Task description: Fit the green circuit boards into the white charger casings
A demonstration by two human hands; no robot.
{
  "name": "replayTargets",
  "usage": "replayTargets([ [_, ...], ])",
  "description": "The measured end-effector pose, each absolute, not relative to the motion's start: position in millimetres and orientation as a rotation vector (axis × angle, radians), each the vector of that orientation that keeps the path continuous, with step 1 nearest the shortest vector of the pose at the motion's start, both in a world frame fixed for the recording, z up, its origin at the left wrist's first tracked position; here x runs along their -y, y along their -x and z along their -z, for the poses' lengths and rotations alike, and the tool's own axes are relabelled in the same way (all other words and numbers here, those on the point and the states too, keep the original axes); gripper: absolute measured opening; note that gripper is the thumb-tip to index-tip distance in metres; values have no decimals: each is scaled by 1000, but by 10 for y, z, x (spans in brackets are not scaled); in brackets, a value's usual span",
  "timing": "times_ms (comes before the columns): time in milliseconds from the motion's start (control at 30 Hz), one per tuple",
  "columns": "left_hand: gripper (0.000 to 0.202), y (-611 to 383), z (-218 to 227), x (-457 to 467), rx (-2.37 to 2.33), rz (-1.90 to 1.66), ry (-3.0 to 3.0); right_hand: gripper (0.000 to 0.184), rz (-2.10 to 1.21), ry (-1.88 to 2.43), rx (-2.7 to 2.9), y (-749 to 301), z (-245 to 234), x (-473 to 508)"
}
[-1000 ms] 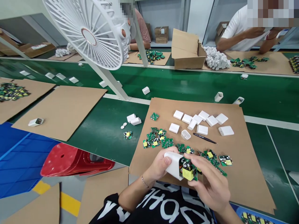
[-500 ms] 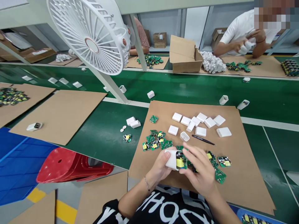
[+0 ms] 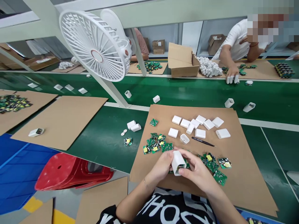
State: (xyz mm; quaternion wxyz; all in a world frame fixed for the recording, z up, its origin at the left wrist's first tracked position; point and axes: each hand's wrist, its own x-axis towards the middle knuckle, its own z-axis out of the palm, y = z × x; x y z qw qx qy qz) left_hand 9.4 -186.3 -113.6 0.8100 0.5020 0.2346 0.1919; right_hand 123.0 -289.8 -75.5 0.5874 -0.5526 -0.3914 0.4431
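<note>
Between my two hands is a white plastic charger housing (image 3: 177, 160), tilted with its open end toward me. A circuit board sits inside it, only partly visible through the opening. My left hand (image 3: 164, 163) grips the housing's left side, fingers closed. On the other side my right hand (image 3: 195, 168) has its thumb at the open end and its fingers along the far side. Green circuit boards with yellow parts (image 3: 210, 161) lie right of my hands, and another cluster of boards (image 3: 155, 144) lies to the left. Beyond are several white housings (image 3: 200, 133) and a pair of black tweezers (image 3: 203, 142).
A cardboard sheet (image 3: 247, 186) covers the bench before me. Behind it runs a green conveyor belt (image 3: 187, 93) carrying white housings. A white fan (image 3: 97, 56) hangs at upper left. A red stool (image 3: 56, 171) stands lower left. Across the belt, a co-worker's hand (image 3: 232, 73) reaches down.
The circuit board, sticking out of the housing before, is now mostly inside it. The housing has turned its opening toward me, and my right hand has closed on it. The co-worker's hand has lowered to the belt.
</note>
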Motion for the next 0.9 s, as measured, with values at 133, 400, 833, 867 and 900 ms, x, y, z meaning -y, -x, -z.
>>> replayTargets([
  [133, 44, 59, 1041, 1747, -383, -854, -1701, 41, -1033, 1235, 790, -1203, 727, 2907],
  [400, 29, -11, 716, 1562, -231, -618, -1709, 76, -1118, 1101, 886, -1258, 808, 2965],
  [833, 20, -475, 476, 1331, -618, -322, -296, 47, -733, 1299, 773, -1488, 1054, 3183],
  [867, 20, -483, 502, 1339, -611, -320, -305, 46, -730, 1301, 763, -1486, 1074, 3181],
  [900, 21, -491, 535, 1337, -600, -323, -342, 46, -726, 1308, 758, -1482, 1093, 3179],
])
